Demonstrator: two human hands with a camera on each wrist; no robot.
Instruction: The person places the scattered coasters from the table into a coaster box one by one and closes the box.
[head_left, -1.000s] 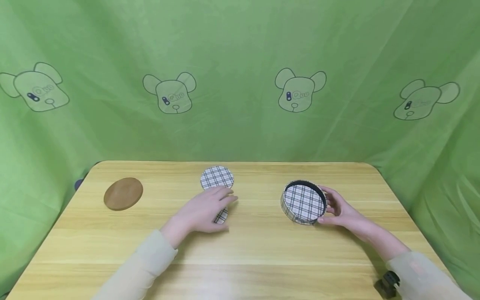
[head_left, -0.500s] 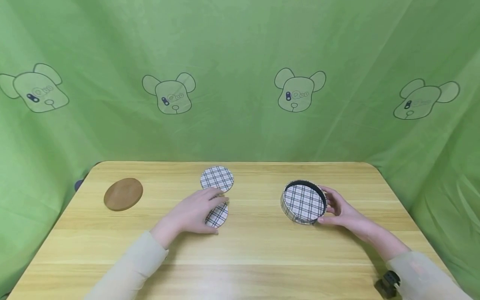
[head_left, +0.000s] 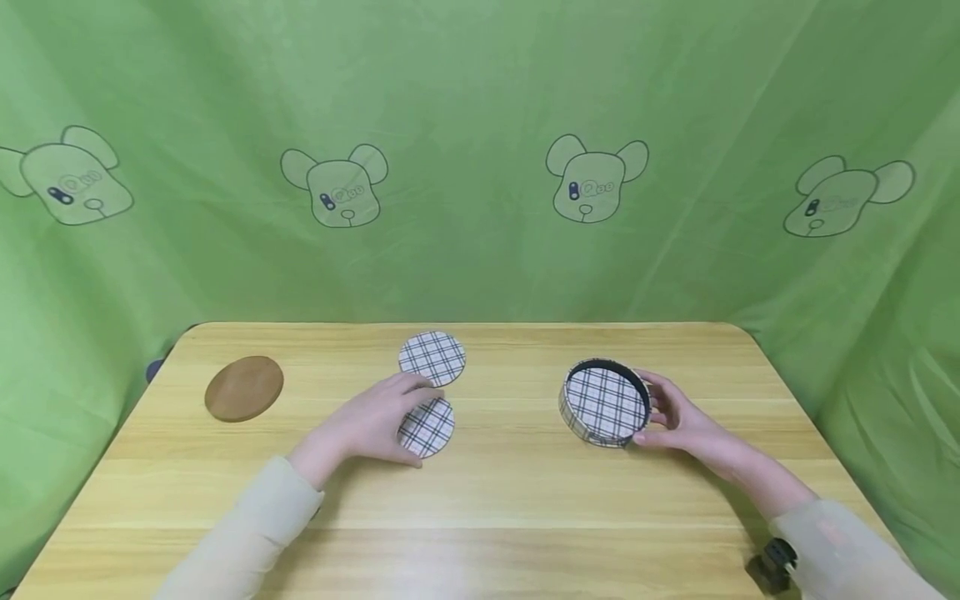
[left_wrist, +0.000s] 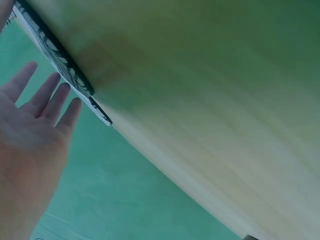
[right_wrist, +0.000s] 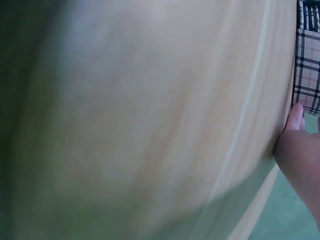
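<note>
On the table (head_left: 525, 500), the leftmost disc (head_left: 244, 389) lies well apart from the far disc (head_left: 433, 357) and near disc (head_left: 431, 429), one behind the other; the left hand (head_left: 369, 421) is at the near disc's left. Right of them sits the round box (head_left: 579, 425), the right hand (head_left: 678, 423) against its right side; behind the table hangs a curtain (head_left: 465, 258)

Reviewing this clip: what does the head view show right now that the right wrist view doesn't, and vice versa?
Only the head view: the left hand around the nearer plaid coaster, the farther plaid coaster, the brown round coaster and the bear-head outlines.

Only the right wrist view: thin pink lines in the pattern on the wall of the round plaid box, seen close up.

Both: part of that box, the right hand on it, the wooden table and the green cloth.
</note>
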